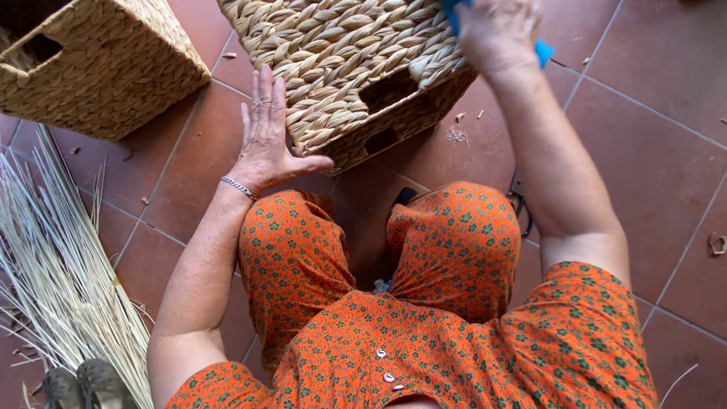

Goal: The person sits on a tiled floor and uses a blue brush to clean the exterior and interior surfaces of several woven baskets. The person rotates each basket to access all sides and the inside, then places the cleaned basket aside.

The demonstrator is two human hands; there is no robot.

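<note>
The woven basket (344, 72) stands tilted on the tile floor (651, 151), far centre, just beyond the knees. The left hand (265, 140) lies flat and open against its left wall, gripping nothing. The right hand (496, 30) is closed on a blue object (542, 51) at the basket's right top edge. Risk: with only a flat palm bracing it, the basket could slide or tip. Loose straw stalks (53, 257) lie at left.

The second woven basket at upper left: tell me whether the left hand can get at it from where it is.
Probably yes: the left hand lies flat against the near basket, and only bare tile floor separates it from the second basket.
</note>
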